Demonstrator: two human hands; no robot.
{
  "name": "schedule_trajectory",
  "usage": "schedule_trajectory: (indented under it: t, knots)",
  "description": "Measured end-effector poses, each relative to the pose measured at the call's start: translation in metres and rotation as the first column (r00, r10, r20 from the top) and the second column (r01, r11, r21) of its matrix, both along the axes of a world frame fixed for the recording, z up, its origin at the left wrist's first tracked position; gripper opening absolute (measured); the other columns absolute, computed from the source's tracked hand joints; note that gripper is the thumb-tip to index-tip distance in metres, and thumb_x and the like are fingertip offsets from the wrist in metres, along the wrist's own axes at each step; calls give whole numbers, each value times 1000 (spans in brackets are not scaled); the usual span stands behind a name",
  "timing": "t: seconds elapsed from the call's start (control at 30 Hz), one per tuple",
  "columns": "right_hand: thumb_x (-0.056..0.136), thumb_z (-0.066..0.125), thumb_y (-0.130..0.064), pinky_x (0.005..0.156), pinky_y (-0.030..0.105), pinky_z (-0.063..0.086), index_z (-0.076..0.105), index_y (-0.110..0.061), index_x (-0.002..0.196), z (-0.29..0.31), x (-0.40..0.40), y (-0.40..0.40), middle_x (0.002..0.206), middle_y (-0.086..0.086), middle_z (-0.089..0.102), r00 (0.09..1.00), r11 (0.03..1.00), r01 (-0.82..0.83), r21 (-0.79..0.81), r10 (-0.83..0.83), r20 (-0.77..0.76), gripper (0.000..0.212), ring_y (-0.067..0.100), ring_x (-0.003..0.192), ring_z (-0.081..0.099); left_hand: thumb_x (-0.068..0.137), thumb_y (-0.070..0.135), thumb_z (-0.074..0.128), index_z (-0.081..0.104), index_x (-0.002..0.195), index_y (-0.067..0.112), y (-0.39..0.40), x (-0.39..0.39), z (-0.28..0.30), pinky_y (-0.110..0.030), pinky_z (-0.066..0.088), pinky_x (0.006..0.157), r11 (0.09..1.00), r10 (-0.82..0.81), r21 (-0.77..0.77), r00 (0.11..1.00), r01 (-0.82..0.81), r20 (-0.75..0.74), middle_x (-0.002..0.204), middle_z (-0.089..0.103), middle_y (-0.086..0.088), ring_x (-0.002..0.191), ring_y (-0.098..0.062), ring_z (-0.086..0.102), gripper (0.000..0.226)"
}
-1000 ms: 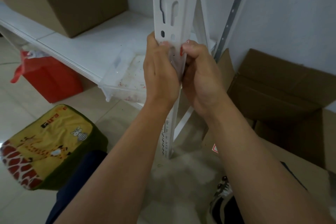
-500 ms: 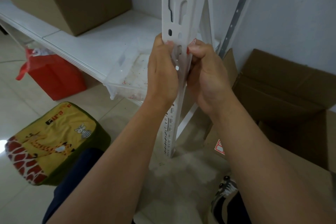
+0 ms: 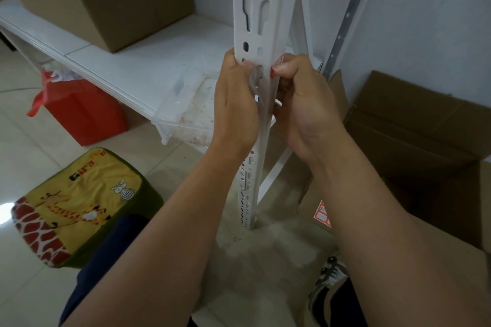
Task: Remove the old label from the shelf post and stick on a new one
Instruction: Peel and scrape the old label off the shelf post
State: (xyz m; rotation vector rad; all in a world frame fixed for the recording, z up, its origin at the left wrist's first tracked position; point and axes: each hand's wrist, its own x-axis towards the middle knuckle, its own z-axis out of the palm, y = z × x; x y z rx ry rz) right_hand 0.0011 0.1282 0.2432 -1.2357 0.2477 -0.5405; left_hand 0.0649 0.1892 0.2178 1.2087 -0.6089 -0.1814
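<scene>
My left hand [image 3: 235, 103] and right hand [image 3: 300, 103] flank the white shelf post [image 3: 255, 16], which rises upright from the tiled floor [image 3: 32, 146]. The left hand wraps the post's left edge, its fingers pressed against the perforated face. The right hand is curled at the right edge, thumb and forefinger pinched on a small label [image 3: 279, 60] with a red border and a white middle, which lies against the post's corner.

Step in hand, as I judge it: working the label at the post, either peeling the old one off or pressing a new one on; this view does not settle which. If peeling, the next move calls for a slow pull kept close to the metal so the paper does not tear; if sticking, a firm rub from the middle outward.

Materials: the post is painted metal, an angle section punched with oval and keyhole slots, smooth and hard. The label is thin paper, likely adhesive-backed. A sheet of similar red-bordered labels [image 3: 322, 214] lies on the cardboard box [image 3: 414, 125] at right. A clear plastic tray [image 3: 186, 103], flecked with red scraps, sits on the white shelf [image 3: 127, 61].
</scene>
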Motion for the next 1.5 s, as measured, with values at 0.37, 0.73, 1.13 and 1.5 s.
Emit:
schedule_trajectory:
  t: [0.37,0.73,1.13,1.5]
  knots:
    - [93,59,-6,79,8,46,60,-1,113,-30,-4,13,102,6,62,732,338,661,-669,-488,476,21,5,94,56,88,28,32,51,98,14,-2,-1,0,-29,52,81,999,-14,-37,999,13,-30,98,62,-6,92,-17,60,25]
    - [92,64,-15,82,24,52,70,6,100,-41,0,5,92,17,71,654,-78,664,-744,-420,628,23,25,85,68,90,26,34,49,97,18,-3,-3,-3,-20,50,74,997,-30,-75,1000,30,2,90,60,5,82,-2,60,19]
    - [98,54,-19,68,30,56,70,6,92,-41,5,3,85,17,70,604,-133,706,-696,-400,689,30,26,76,67,90,30,33,48,98,20,-2,-3,-2,-26,50,76,991,-86,-104,996,83,-27,87,59,4,82,-8,60,19]
    - [95,60,-15,71,26,55,70,5,91,-42,5,2,85,16,70,600,-147,701,-698,-406,689,23,24,76,67,93,29,28,42,110,3,0,-4,-2,-17,50,70,989,-110,-103,994,108,-9,83,59,6,75,-2,62,34]
